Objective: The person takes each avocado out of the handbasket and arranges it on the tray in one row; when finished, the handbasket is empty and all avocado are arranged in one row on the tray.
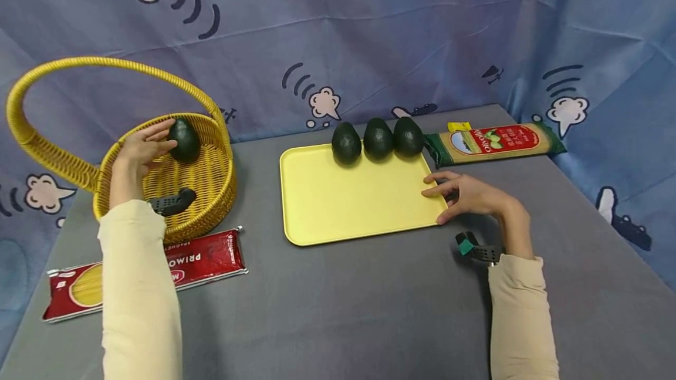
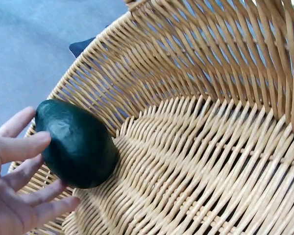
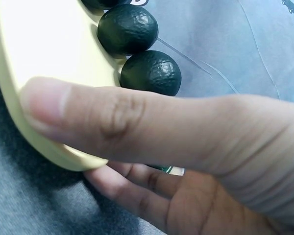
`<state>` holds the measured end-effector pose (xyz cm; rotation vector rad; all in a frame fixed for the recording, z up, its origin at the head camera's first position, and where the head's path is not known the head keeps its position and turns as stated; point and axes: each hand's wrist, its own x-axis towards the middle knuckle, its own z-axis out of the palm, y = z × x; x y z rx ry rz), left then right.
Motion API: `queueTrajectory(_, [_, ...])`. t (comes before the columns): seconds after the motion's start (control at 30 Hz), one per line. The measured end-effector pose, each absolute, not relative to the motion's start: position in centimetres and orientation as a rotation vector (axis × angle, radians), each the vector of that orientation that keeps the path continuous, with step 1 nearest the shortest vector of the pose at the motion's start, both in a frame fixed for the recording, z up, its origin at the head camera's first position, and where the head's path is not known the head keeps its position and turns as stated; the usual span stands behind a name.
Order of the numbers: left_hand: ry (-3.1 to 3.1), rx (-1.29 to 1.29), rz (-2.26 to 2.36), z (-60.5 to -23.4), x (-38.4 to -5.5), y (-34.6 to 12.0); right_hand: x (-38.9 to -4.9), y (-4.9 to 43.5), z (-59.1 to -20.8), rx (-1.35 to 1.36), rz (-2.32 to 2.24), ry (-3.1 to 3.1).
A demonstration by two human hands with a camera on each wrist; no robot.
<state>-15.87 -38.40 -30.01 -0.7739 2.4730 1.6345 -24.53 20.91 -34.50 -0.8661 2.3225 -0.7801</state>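
Observation:
In the head view, my left hand [image 1: 138, 152] reaches into the yellow wicker basket [image 1: 222, 192]. Its fingers touch the near side of a dark green avocado [image 2: 78, 144], which leans against the basket wall; in the left wrist view those fingers [image 2: 44, 196] look spread and fairly straight. At the right end of a yellow tray [image 1: 359, 198] is my right hand [image 1: 472, 192], thumb and fingers apart around the near right corner. How firmly it touches the rim cannot be told. Three avocados, a left one [image 1: 346, 143], a middle one [image 1: 378, 138] and a right one [image 1: 408, 136], line the tray's far edge.
A red spaghetti packet [image 1: 208, 257] lies before the basket, partly covered by my left sleeve. Right of the avocados lies a green and red pasta packet [image 1: 496, 142], with a small yellow item [image 1: 459, 126] behind it. Patterned blue cloth [image 1: 364, 46] hangs at the back.

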Motion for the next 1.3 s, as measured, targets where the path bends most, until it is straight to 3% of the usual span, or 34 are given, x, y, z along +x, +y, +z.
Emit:
queueTrajectory(0.3, [2.492,-0.624,1.57,-30.0,-16.4,-37.8,-24.6,20.9,-34.6,-0.887,-0.807,2.315])
queueTrajectory(0.5, [2.466,-0.657,1.621,-29.9,-16.8,-36.5,-25.5,22.1,-34.6,-0.934,-0.761,2.331])
queueTrajectory(0.9, [2.422,-0.494,1.586,-30.2,-22.6,-31.8,-23.5,27.7,-34.4,-0.842,-0.769,2.462])
queueTrajectory(1.3, [2.318,-0.612,1.676,-29.8,-22.1,-32.2,-24.0,27.1,-34.5,-0.84,-0.7,2.463])
